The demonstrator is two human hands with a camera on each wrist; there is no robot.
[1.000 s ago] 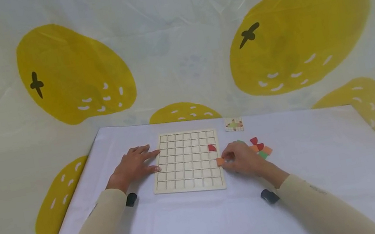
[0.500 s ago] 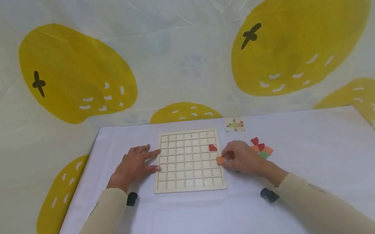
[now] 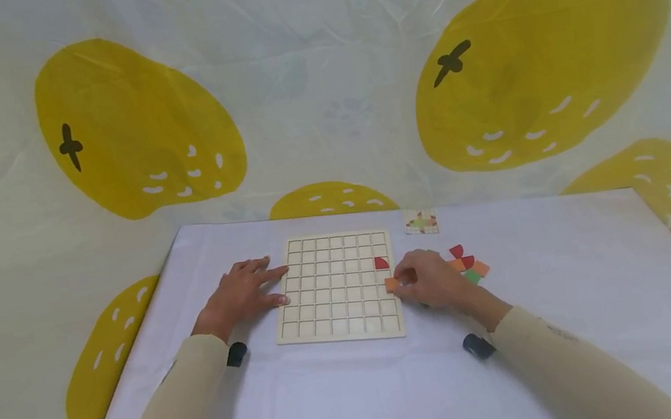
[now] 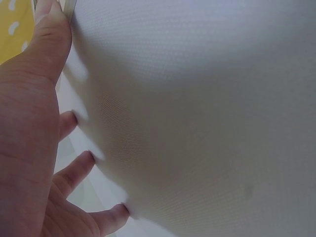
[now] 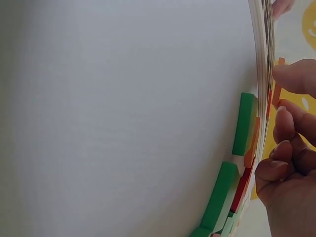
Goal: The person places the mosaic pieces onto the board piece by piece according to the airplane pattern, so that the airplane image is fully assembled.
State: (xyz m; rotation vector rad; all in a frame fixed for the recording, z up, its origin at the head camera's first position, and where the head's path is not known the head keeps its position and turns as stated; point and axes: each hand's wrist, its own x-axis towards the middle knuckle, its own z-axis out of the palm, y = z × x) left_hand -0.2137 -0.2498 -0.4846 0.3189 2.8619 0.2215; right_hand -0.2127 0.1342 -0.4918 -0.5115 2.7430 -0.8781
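Note:
A pale wooden grid board [image 3: 341,339] lies on the white-covered table. One red quarter-circle tile [image 3: 381,262] sits in a cell of its right-hand column. My right hand [image 3: 434,280] pinches an orange tile [image 3: 391,285] between thumb and finger, over the board's right edge. In the right wrist view that orange tile [image 5: 278,81] appears edge-on and tilted. My left hand [image 3: 239,295] lies with spread fingers at the board's left edge, its index finger and thumb touching the rim. The left wrist view shows the thumb [image 4: 52,37] at the board's side and other fingertips on the cloth.
Loose red, orange and green tiles [image 3: 472,277] lie in a heap right of my right hand, partly hidden behind it. A small pattern card [image 3: 421,222] lies at the table's back edge. Behind hangs a sheet with yellow fruit shapes [image 3: 542,64].
My right hand has shifted slightly left and away from me, bringing the orange tile further over the board's right edge. My left hand stays at the left rim.

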